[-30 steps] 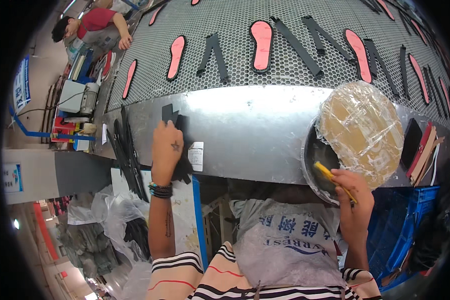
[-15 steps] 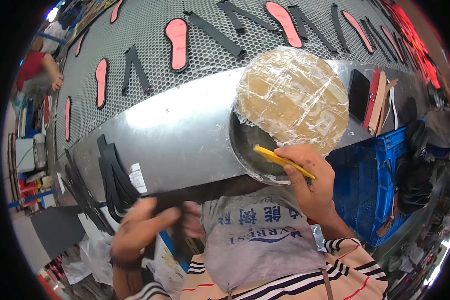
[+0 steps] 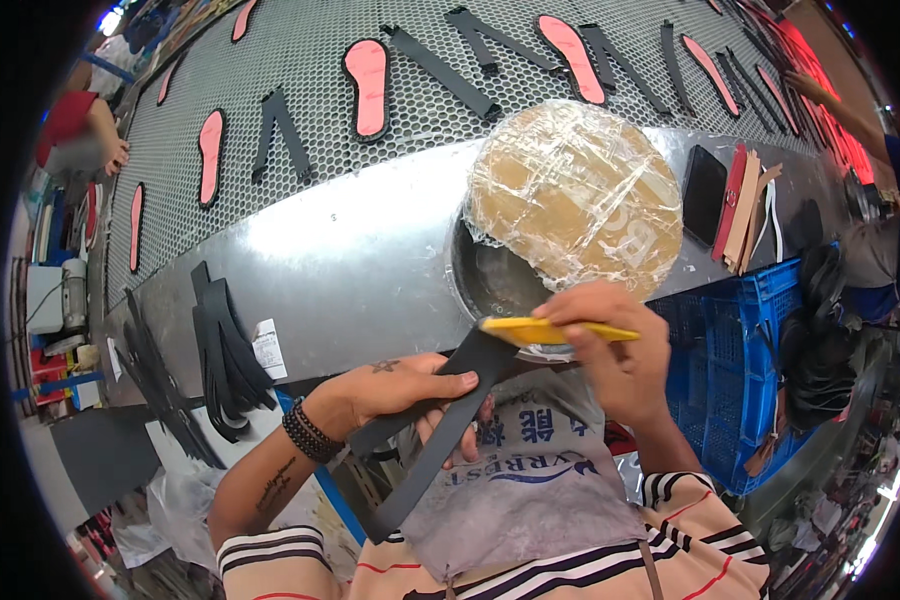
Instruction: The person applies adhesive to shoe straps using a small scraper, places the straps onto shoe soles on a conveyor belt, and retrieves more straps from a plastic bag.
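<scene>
My left hand (image 3: 402, 388) is closed on black straps (image 3: 425, 482), held above my lap in front of the metal table, thumb on top and the ends spread apart. In my right hand (image 3: 610, 340) is a flat yellow glue applicator (image 3: 530, 330), pinched between thumb and fingers. Its tip touches the far end of the straps; whether it has bristles cannot be made out. Just beyond stands a round metal pot (image 3: 488, 280) with greyish contents. A tape-wrapped cardboard disc (image 3: 575, 195) covers most of it.
Pink insoles (image 3: 367, 90) and black straps (image 3: 440, 70) lie on a perforated conveyor. A dark phone (image 3: 705, 190) and leather strips (image 3: 747, 210) sit right of the pot. Bunched black straps (image 3: 220, 350) hang at left. Blue crates (image 3: 730, 370) stand right; another person's hand (image 3: 116, 155) is far left.
My left hand has come up and right with the straps, to the pot's near edge. The yellow applicator has left the pot and now meets the straps. The conveyor's pieces have shifted slightly in view.
</scene>
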Demonstrator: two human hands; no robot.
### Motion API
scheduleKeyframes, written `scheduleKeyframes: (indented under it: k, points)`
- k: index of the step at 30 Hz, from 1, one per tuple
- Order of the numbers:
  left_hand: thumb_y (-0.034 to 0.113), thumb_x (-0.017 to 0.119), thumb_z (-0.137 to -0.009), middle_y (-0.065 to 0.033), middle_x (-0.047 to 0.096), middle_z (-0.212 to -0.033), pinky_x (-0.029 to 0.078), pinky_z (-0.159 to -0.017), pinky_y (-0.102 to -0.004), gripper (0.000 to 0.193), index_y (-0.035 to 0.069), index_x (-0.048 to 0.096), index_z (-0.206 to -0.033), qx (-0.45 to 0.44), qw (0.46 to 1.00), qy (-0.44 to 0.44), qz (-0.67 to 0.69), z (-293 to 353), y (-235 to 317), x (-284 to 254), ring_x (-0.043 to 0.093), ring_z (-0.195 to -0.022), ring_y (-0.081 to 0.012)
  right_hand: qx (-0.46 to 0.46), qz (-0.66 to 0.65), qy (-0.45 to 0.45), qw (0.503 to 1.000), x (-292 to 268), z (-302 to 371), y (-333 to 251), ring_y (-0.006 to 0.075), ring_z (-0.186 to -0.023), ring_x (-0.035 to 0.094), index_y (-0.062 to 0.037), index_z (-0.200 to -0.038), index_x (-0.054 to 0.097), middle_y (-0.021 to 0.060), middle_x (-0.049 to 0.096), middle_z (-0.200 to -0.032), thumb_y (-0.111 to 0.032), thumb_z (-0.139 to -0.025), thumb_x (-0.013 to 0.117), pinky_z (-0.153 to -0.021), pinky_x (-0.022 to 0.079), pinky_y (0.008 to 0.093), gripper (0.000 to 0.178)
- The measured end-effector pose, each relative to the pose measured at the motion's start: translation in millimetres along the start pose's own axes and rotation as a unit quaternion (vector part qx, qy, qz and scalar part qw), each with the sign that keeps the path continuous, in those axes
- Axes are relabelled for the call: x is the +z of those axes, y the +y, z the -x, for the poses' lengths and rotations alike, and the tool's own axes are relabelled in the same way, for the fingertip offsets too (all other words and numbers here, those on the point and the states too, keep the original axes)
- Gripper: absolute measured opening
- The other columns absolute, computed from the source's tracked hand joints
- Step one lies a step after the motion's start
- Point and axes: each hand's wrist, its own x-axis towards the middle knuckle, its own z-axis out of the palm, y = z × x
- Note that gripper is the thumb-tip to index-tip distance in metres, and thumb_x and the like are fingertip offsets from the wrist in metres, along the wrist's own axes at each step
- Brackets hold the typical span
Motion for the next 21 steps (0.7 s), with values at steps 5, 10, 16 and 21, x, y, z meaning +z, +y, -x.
scheduleKeyframes:
  k: [5,10,16,21]
  points:
    - [0.027,0.049,-0.104,-0.0292,0.071,-0.097,0.063,-0.063,-0.0342,0.036,-0.004,0.047,-0.123,0.008,0.999,-0.03,0.025,2,-9,-8,0.075,-0.08,-0.0339,-0.017,0.053,0.047,0.997,8,-11,4,0.0308,-0.089,0.067,-0.0008,-0.101,0.069,0.0141,0.07,-0.098,0.0,-0.088,0.067,-0.08,0.053,0.0374,0.013]
    - [0.008,0.047,-0.1,-0.0336,0.065,-0.111,0.063,-0.074,-0.0437,0.039,0.004,0.034,-0.136,0.264,0.93,0.239,0.088,57,-25,24,0.072,-0.088,-0.0408,-0.034,0.161,-0.024,0.986,19,-9,6,0.0329,-0.091,0.068,-0.0013,-0.102,0.069,0.014,0.071,-0.099,0.003,-0.083,0.066,-0.08,0.053,0.0401,0.019]
    - [0.005,0.035,-0.104,-0.0338,0.058,-0.121,0.06,-0.092,-0.0433,0.035,0.004,0.026,-0.138,0.498,0.695,0.506,0.114,30,-52,46,0.069,-0.106,-0.0394,-0.113,0.085,0.086,0.986,30,-4,-12,0.0309,-0.081,0.065,-0.0006,-0.1,0.069,0.0115,0.069,-0.091,0.013,-0.073,0.064,-0.072,0.052,0.0361,0.031]
    - [0.005,0.037,-0.105,-0.0304,0.055,-0.122,0.06,-0.093,-0.0436,0.035,0.003,0.028,-0.139,0.513,0.658,0.539,0.117,19,-57,58,0.069,-0.105,-0.0394,-0.104,0.046,-0.023,0.993,43,2,-9,0.0291,-0.081,0.062,-0.0001,-0.098,0.067,0.0133,0.065,-0.096,0.012,-0.07,0.065,-0.07,0.051,0.0363,0.03]
